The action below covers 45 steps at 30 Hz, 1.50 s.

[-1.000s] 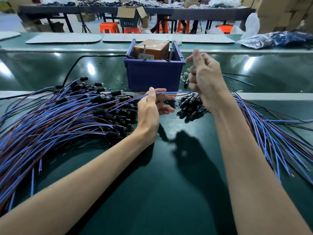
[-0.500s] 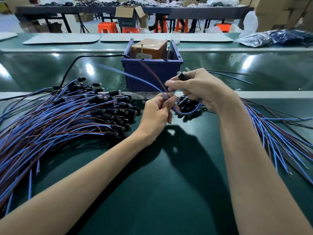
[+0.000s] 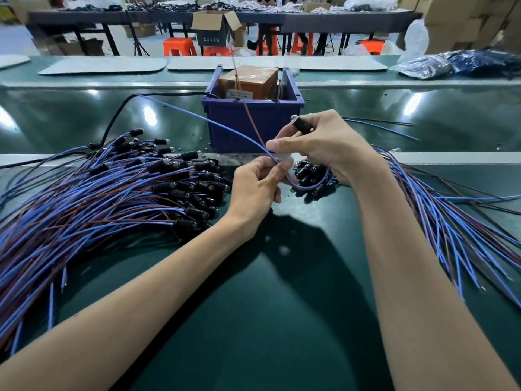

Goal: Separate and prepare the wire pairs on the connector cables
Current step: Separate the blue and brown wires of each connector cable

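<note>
Both hands just above centre, over the green counter (image 3: 282,320).

Left hand (image 3: 255,190): grip clamped, thumb and forefinger pinching the blue wire (image 3: 214,122) of one cable. Other fingers curled under.

Right hand (image 3: 324,145): grip clamped too. The black connector (image 3: 301,126) of that cable sits in the curled fingers, its tip sticking out toward 11 o'clock. Thumb tip is right by the left hand's pinch point.

Wire routing: blue wire loops out under the right hand, dips toward 6, comes up into the left pinch, then runs free toward 10 o'clock, off the counter. The brown wire (image 3: 252,122) is split from it and rises toward 12, crossing in front of the blue bin (image 3: 239,131). So the pair is apart, in a V.

Rest:
- 9 o'clock: big pile of cables (image 3: 84,210), blue and brown, fanned, black connector heads pointing toward centre.
- 3 o'clock: second pile (image 3: 451,215), wires trailing to 4; its connector cluster (image 3: 308,172) is just below the right hand.
- 12 o'clock: blue bin with a brown box (image 3: 248,80) inside.
- 11 o'clock: black lead (image 3: 118,114) curving to the bin.
- 1 to 2 o'clock: plastic bags (image 3: 451,64) on the far counter.
- Far 12: orange stools (image 3: 180,46), cardboard box (image 3: 215,26).
</note>
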Tool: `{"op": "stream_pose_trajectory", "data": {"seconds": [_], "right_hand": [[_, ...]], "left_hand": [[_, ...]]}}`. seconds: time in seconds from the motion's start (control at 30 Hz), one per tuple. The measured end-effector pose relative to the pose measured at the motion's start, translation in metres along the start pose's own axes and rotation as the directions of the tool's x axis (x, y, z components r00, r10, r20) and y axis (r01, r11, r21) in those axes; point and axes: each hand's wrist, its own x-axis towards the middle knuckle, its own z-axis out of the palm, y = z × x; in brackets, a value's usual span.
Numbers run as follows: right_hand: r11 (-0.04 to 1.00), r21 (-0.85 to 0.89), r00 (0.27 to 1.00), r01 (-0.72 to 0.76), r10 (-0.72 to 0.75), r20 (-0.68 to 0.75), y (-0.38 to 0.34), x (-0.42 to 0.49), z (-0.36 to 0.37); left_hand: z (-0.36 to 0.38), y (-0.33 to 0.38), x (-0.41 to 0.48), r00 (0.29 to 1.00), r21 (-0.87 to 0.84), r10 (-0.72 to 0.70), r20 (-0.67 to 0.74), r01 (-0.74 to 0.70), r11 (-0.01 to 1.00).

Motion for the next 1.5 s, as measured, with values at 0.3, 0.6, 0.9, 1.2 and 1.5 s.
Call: {"op": "stream_pose_trajectory", "data": {"seconds": [0.3,0.6,0.9,1.2,1.5], "right_hand": [[0.962,-0.272,1.000,0.000,0.000,0.000,-0.004,0.001,0.011],[0.996,-0.091,0.997,-0.016,0.010,-0.073,0.001,0.003,0.014],[0.994,0.061,0.966,-0.089,0.101,-0.239,0.010,0.013,0.011],[0.972,-0.020,0.963,-0.235,0.229,-0.144,0.017,0.015,0.012],[0.962,-0.054,0.964,-0.266,0.267,0.009,0.011,0.009,0.013]], "left_hand": [[0.001,0.002,-0.003,1.000,-0.034,0.007,0.019,-0.006,0.999],[-0.001,0.001,-0.002,1.000,-0.059,0.000,-0.021,-0.001,0.998],[-0.002,0.000,0.004,0.972,-0.074,-0.069,-0.224,0.054,0.996],[-0.002,-0.002,0.006,0.976,-0.088,-0.107,-0.189,0.091,0.992],[-0.001,-0.002,0.007,0.973,-0.066,-0.147,-0.179,0.137,0.988]]}}
